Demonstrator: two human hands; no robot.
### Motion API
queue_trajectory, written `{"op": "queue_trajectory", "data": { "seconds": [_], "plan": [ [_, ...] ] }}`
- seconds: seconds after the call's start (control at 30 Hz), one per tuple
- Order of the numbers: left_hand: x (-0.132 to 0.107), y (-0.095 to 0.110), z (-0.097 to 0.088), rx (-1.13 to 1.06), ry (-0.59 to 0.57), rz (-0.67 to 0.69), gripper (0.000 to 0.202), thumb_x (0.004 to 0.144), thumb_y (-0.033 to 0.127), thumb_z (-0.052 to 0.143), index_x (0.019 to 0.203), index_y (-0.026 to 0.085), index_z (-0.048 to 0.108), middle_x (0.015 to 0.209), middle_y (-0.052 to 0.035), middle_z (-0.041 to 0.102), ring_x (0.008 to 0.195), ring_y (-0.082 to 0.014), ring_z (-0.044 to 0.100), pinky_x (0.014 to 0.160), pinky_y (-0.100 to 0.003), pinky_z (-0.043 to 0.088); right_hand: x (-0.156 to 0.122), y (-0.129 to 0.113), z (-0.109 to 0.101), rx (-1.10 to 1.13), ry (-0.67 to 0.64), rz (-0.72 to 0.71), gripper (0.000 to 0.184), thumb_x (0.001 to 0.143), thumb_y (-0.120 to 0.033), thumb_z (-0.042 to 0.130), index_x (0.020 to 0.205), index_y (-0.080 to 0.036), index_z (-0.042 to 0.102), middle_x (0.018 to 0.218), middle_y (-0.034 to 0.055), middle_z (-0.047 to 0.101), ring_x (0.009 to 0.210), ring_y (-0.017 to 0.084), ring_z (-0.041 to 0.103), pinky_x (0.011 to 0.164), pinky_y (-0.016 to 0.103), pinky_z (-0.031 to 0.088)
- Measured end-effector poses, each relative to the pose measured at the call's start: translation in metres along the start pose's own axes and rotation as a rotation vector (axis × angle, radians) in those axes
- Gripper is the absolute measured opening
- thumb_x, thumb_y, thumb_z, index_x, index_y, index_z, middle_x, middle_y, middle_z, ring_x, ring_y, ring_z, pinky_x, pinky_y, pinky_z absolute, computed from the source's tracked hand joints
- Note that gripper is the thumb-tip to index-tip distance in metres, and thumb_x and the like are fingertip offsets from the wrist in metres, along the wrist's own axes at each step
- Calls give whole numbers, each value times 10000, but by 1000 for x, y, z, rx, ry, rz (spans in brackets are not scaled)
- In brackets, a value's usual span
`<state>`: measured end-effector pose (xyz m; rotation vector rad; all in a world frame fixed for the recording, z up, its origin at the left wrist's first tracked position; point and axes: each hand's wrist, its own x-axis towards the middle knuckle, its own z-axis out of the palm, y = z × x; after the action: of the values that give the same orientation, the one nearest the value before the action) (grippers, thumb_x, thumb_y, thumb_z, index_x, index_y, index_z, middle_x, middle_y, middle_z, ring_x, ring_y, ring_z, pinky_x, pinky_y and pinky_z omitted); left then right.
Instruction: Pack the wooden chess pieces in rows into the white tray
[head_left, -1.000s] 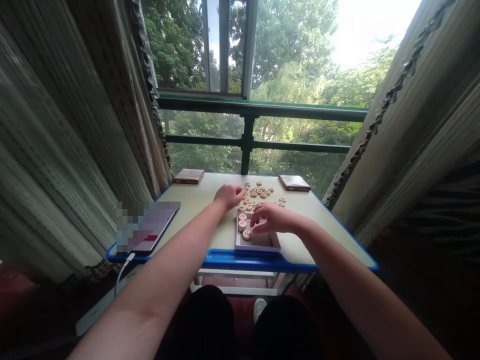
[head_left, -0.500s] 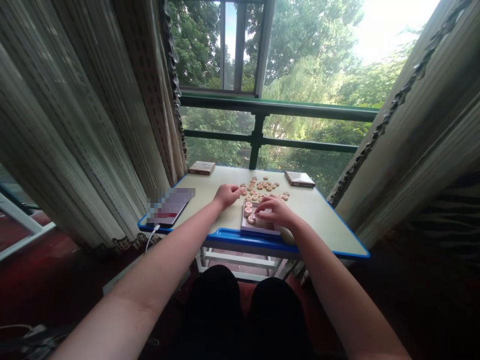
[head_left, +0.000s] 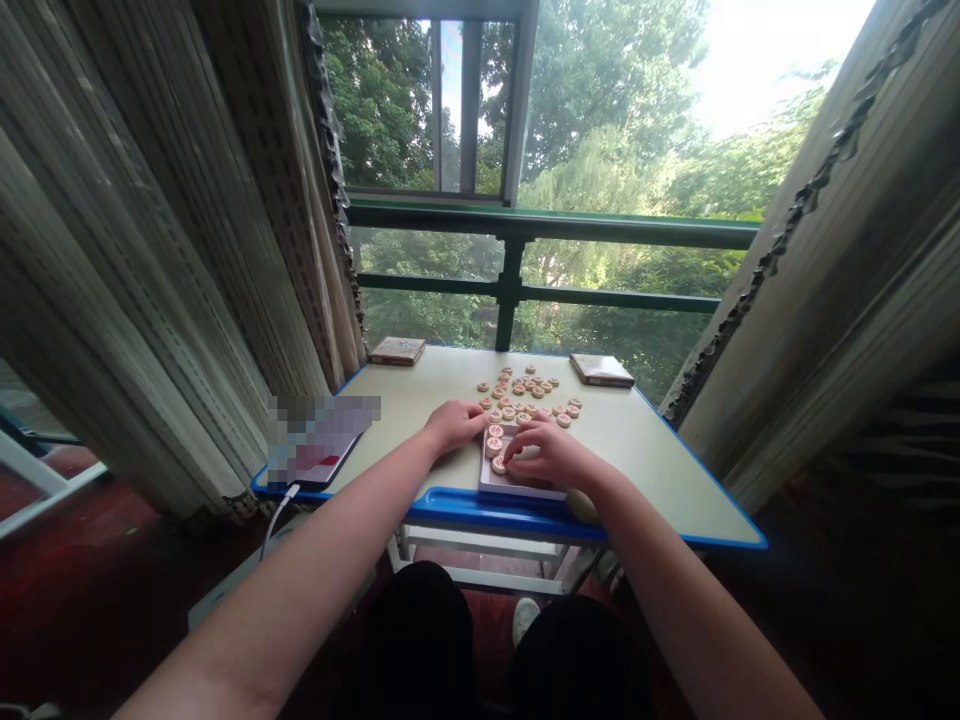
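A shallow white box (head_left: pixel 523 492) lies near the table's front edge. Inside it, several round wooden Chinese chess pieces (head_left: pixel 494 447) line the left wall, with red characters on their tops. My right hand (head_left: pixel 551 450) reaches over the box, its thumb and fingers curled down at the lowest visible chess piece (head_left: pixel 499 465). It covers much of the box's inside. At the upper left corner of the box is my left hand (head_left: pixel 456 425), fingers closed and fingertips against the rim. Beyond both hands, more chess pieces (head_left: pixel 519 390) are scattered loosely.
Flat boxes stand at the far left (head_left: pixel 397 350) and far right (head_left: pixel 601 370) corners. A tablet-like device (head_left: pixel 330 450), partly blurred, lies on the left with a white cable (head_left: pixel 274 520). A rounded pale object (head_left: pixel 582 506) sits by my right wrist. A blue rim (head_left: pixel 682 538) edges the table.
My left hand has come down from the loose pieces to the box's corner. My right fingers have moved left onto the lowest piece, which sits slightly nearer the left wall. The view has shifted.
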<state>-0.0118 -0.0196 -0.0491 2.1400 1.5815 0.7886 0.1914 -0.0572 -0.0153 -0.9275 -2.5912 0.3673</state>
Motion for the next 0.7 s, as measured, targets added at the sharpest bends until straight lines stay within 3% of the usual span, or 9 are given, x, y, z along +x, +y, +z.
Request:
{"op": "queue_trajectory", "data": {
  "seconds": [0.3,0.7],
  "plan": [
    [4,-3,1,-89,-16,-32,345,748,427,450,616,162,626,546,19,567,551,-122,464,530,-242,303,1,2,3,10,-9,-90,140,774,-330,641,768,-222,730,748,37,632,777,168,481,767,314,347],
    [3,3,-2,22,-30,-37,344,764,414,435,621,169,630,578,4,599,569,-128,482,532,-241,298,6,3,4,-4,-33,-36,146,744,-342,666,736,-208,722,722,36,655,746,169,509,760,315,356]
  ]
}}
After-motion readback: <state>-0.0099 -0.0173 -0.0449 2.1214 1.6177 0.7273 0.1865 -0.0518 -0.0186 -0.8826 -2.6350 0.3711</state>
